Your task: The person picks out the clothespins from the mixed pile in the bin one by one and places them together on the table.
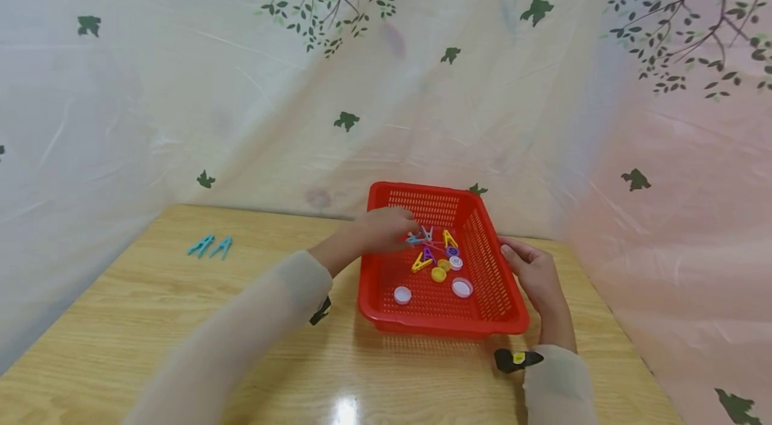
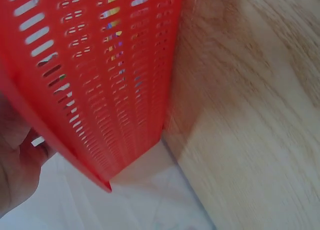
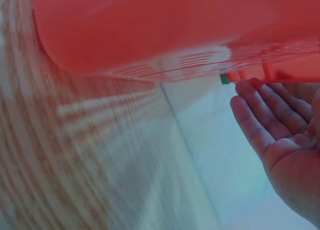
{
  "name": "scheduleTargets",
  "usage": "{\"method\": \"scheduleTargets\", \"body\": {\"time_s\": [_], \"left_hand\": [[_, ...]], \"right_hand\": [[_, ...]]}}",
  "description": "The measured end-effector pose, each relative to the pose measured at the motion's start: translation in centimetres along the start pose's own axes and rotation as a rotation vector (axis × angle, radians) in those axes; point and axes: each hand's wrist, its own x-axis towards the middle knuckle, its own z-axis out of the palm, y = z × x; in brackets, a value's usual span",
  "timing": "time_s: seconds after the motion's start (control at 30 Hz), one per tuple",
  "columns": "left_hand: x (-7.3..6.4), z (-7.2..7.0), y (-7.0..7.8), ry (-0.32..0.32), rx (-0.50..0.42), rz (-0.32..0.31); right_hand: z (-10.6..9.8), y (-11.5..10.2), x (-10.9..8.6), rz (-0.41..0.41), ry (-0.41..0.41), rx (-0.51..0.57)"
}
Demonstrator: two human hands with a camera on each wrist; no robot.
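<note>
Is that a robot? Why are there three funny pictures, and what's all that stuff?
No robot here! It's a person using two bare hands and wearing cameras. The big picture comes from a camera on their head, looking forward and down. The other two come from cameras on the wrists, so the red basket looks huge and tilted there.

The basket sits on a wooden table. Inside are little clips and small round lids. Two blue clips lie on the table, off to the left.

The left hand is over the clips in the basket; I can't tell whether it's holding one. The right hand is touching the basket's edge.
</note>
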Motion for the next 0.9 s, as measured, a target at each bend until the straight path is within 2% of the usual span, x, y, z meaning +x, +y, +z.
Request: {"method": "scheduleTargets", "body": {"time_s": [0.17, 0.37, 0.53, 0.77, 0.9], "left_hand": [[0.9, 0.9, 0.3, -0.051, -0.056, -0.031], [1.9, 1.6, 0.6, -0.107, -0.017, -0.043], [2.4, 2.0, 1.0, -0.142, -0.034, -0.066], [3.2, 2.8, 1.3, -0.165, -0.001, -0.032], [3.5, 3.2, 1.2, -0.197, -0.022, -0.054]], "right_hand": [[0.0, -0.1, -0.1, 0.005, -0.001, -0.002], [0.0, -0.1, -0.2, -0.005, 0.002, -0.019], [0.0, -0.2, -0.2, -0.008, -0.001, -0.022], [0.0, -0.4, -0.3, -0.024, 0.001, -0.021], [0.1, -0.5, -0.4, -0.015, 0.001, -0.023]]}}
